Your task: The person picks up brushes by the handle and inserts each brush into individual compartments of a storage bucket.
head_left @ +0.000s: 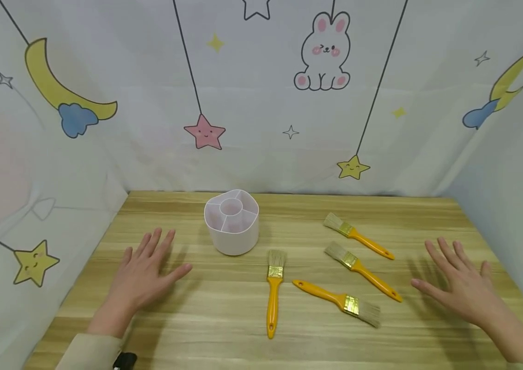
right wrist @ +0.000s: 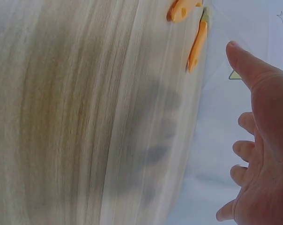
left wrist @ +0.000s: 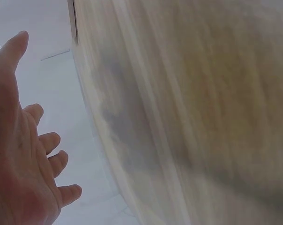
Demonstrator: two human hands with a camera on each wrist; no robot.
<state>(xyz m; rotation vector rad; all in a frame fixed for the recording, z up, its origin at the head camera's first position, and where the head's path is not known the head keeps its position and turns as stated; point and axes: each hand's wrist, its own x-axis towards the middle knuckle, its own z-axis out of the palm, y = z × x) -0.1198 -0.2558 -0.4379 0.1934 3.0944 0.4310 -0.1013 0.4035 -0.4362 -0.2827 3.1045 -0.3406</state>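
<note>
My left hand (head_left: 143,275) is held over the left side of the table with fingers spread, holding nothing. To its right stands a white round organizer (head_left: 236,239) with several compartments around a central ring. On the other side my right hand (head_left: 462,288) hovers, fingers spread and holding nothing. Several paintbrushes with orange handles lie between the hands: one upright in view (head_left: 274,298), one with bristles toward the lower right (head_left: 335,299), and two slanting brushes, the nearer brush (head_left: 365,272) and the farther brush (head_left: 358,235). Two orange handles (right wrist: 197,47) also show in the right wrist view.
The wood-grain table (head_left: 197,329) meets a white curtain (head_left: 261,144) at the back and both sides. The curtain is printed with stars, moons and a rabbit. A black object (head_left: 125,361) shows by the left sleeve.
</note>
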